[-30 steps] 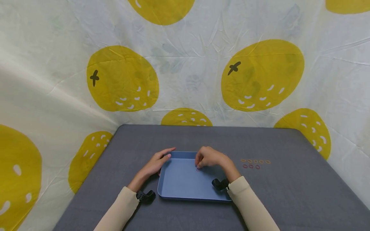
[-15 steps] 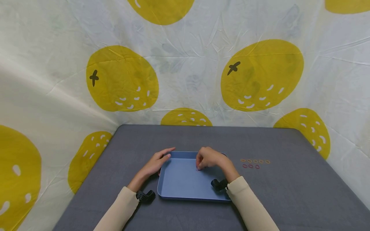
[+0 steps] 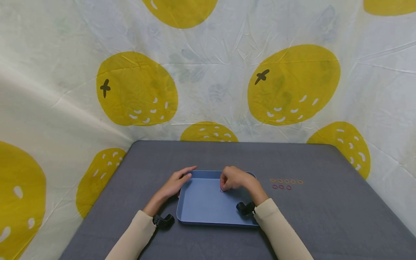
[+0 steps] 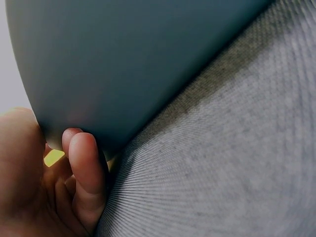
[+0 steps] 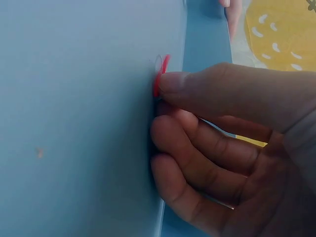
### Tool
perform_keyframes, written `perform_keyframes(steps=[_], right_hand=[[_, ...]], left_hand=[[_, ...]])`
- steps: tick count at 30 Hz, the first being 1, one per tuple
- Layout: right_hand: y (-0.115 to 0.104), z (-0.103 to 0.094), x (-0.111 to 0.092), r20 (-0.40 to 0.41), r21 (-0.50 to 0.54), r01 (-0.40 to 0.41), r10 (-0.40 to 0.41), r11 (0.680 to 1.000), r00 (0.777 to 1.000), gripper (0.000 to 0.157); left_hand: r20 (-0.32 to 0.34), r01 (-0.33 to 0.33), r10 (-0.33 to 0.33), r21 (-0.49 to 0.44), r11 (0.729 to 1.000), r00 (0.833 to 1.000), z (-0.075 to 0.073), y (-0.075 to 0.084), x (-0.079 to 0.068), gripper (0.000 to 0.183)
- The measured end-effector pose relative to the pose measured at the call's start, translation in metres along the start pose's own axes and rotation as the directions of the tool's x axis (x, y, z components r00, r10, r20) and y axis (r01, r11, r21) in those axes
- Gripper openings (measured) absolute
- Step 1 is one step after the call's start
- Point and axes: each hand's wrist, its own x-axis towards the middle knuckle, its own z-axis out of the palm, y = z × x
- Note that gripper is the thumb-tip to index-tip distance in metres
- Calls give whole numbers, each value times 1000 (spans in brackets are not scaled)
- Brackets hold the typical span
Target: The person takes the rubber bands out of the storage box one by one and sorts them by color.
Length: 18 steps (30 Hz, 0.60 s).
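A shallow blue tray [image 3: 201, 207] lies on the grey table. At its left back corner my left hand [image 3: 173, 185] grips the edge, thumb over the rim and index finger stretched along the corner. In the left wrist view, bent fingers [image 4: 86, 160] press against the tray's outer wall [image 4: 123, 64]. Over the tray's inside, my right hand [image 3: 234, 177] pinches a small red rubber band [image 5: 157, 85] between thumb and fingertips, down at the tray floor. Part of the band is hidden by the thumb [image 5: 177, 83].
Right of the tray, a row of several orange rubber bands [image 3: 286, 181] lies on the table [image 3: 325, 216]. Three red rubber bands [image 3: 281, 187] lie in a row in front of them. A curtain [image 3: 211, 90] with yellow fruit prints hangs behind the table.
Very little differs. My right hand stays low over the same spot in the tray with the red rubber band; the left hand keeps its place at the corner.
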Motion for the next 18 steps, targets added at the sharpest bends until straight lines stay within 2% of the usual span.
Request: perform_keyframes(steps=[10,18], right_hand=[[5,1,1,-13,-28,39,-40,999,999,20],[6,1,2,-16,-12,59,-59,998,998,19]], left_hand=[[-1,7,-7,-22,1000,1000,1,1,-1,41],[-3,9,-9,-15,1000,1000,0,2,-1,39]])
